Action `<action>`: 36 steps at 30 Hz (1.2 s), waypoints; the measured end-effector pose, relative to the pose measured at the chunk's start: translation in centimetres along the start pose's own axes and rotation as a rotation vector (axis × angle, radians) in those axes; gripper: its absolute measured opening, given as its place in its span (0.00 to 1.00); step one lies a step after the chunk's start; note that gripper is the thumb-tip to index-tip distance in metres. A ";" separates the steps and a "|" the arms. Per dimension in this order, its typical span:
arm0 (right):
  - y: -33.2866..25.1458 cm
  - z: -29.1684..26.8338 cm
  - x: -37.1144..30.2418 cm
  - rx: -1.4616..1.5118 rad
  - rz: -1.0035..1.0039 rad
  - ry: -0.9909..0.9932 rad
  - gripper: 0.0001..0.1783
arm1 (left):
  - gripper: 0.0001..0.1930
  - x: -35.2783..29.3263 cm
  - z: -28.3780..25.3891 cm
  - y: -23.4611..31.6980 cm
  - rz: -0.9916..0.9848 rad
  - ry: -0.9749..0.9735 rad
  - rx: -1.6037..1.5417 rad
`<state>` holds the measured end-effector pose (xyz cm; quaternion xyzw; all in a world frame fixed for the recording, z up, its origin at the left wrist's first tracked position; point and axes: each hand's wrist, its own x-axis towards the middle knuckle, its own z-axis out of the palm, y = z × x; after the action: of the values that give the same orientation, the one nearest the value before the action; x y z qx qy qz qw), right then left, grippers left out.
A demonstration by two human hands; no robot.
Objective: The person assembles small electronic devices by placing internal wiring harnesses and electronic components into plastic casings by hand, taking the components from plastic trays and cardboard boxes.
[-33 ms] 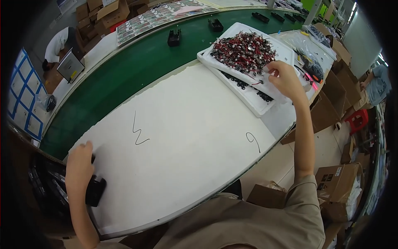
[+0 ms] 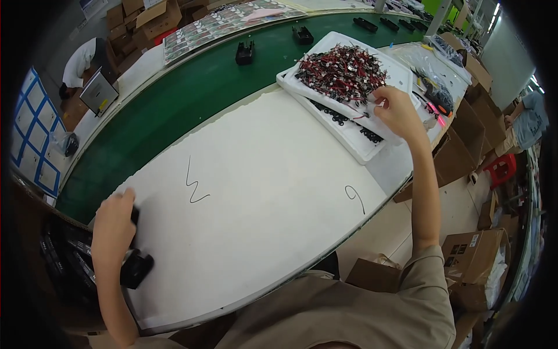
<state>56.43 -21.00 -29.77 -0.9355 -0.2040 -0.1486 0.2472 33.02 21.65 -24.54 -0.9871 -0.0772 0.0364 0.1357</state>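
My left hand (image 2: 114, 224) is closed around a black plastic housing (image 2: 137, 269) at the left end of the white worktop. The hand covers the middle of the housing, and its near end sticks out beside the wrist. At the upper right, my right hand (image 2: 398, 113) reaches over a white foam tray (image 2: 401, 64) with thumb and fingers pinched. A heap of short red and black wires (image 2: 343, 72) with small white connectors fills that tray. Whatever the right fingertips hold is too small to make out. A second foam tray (image 2: 363, 152) lies underneath, with small black parts (image 2: 371, 135).
Black housings (image 2: 244, 52) stand spaced out on the green conveyor belt (image 2: 192, 99) beyond the worktop (image 2: 261, 203). More black pieces (image 2: 67, 256) are in a box at the left. An orange-and-black tool (image 2: 444, 109) lies right of the trays. Cardboard boxes (image 2: 474, 256) stand on the floor.
My left hand has shifted slightly to the right with the black housing. The right hand stays at the wire heap almost unmoved.
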 end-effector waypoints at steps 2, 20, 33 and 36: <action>0.9 0.4 -0.7 -0.002 0.038 0.016 0.13 | 0.12 3.8 -0.8 3.5 0.165 0.123 -0.118; 0.5 1.4 -1.0 0.069 -0.051 0.131 0.19 | 0.24 11.8 3.3 13.3 0.148 -0.053 -1.324; 1.1 1.5 0.1 0.006 -0.064 0.079 0.16 | 0.26 9.0 1.9 15.4 0.516 0.227 -0.484; 1.0 0.9 -0.7 0.068 -0.142 0.227 0.14 | 0.23 8.9 1.0 16.1 0.686 0.204 -0.427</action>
<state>56.47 -21.56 -31.20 -0.8870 -0.2453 -0.2636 0.2892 43.97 8.06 -30.35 -0.9600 0.2643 -0.0355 -0.0851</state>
